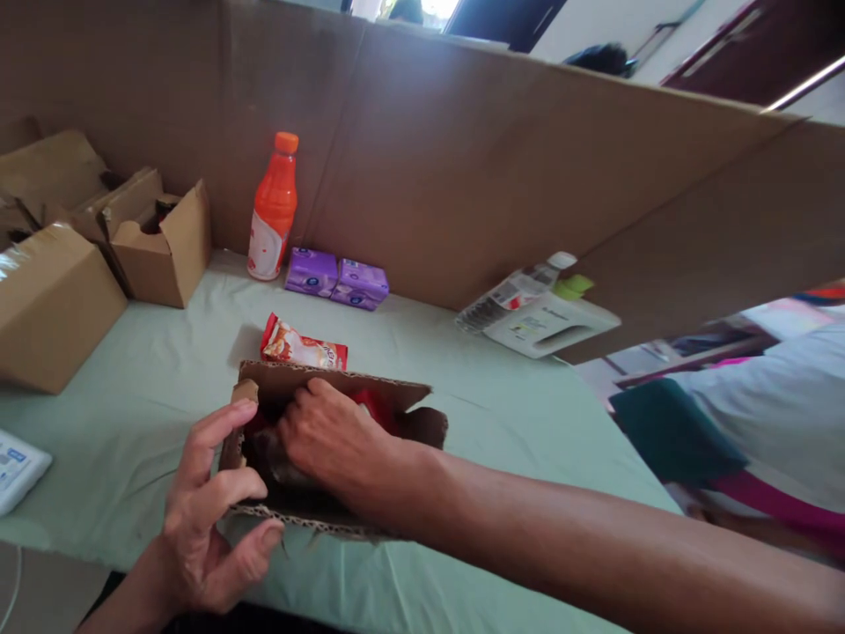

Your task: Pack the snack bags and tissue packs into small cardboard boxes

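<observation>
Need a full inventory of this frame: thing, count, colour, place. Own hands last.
Open oblong cardboard box: 1, brown, near table edge
Glossy item: at least 1, red, inside that box; rest shadowed
Flat wrapper-like packet: 1, red and white, behind open box
Capped bottle: 1, orange, upright before panel
Boxy packs: 2, purple, right of orange bottle
Plastic bottle: 1, clear, white cap, right rear
Handled plastic jug: 1, white, green cap, beside clear bottle
Cardboard cartons: several, brown, left rear
Plastic-looking object: 1, white, left edge
Tablecloth: 1, pale green, table
Cardboard panel: brown, rear
Background: blurred, uncounted
Left hand: 1, bare, box's left end
Right hand: 1, bare, inside box
</observation>
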Demonstrator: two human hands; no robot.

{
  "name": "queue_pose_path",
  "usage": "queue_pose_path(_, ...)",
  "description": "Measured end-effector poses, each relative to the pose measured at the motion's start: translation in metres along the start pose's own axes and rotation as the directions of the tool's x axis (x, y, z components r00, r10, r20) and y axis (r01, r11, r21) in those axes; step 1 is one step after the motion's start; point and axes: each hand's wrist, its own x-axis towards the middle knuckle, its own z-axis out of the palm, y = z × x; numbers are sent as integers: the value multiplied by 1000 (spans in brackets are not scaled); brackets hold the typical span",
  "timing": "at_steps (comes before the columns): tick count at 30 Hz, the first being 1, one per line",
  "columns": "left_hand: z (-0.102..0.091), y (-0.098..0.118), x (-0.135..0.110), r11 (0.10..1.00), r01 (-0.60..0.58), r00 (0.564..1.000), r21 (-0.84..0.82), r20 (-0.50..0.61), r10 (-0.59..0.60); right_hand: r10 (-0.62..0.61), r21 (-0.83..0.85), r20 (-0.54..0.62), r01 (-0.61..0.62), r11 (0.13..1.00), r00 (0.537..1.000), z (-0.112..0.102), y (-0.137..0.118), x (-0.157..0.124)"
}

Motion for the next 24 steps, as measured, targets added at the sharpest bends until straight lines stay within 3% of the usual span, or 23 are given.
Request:
queue_pose_path(2,0,1,-1,1000,3,1000,4,-20,-3,-37,61,41,35,998,998,-1,-2,-2)
queue_pose_path(6,1,2,-2,999,1,1000,47,-19,0,39,133,-128,-22,991,991,-1,-1,-22)
queue_pose_path(8,1,3,-1,999,16,1000,48,-12,-16,97,167,-148,-72,983,984,6,2,-25)
queue_pose_path(13,1,4,1,998,23,1000,53,-13,-22,149,226,142,-179,958,979,31,13,1)
queue_pose_path(17,2,5,0,998,24,1000,55,-16,-23,120,225,184,-160,961,976,30,13,9)
queue_pose_path(19,2,6,-2,998,45,999,33,-32,-44,124,253,91,-143,957,988,20,15,-5)
queue_pose_path(21,2,5,-4,998,55,998,18,-44,-54,191,334,-139,-136,933,972,9,28,-28)
queue_pose_path(22,2,4,-5,999,42,998,14,-39,-41,264,395,-280,-140,908,923,5,39,-40)
queue_pose_path(24,1,3,-5,1000,23,998,-4,-53,-23,455,544,-473,-156,825,754,6,69,-58)
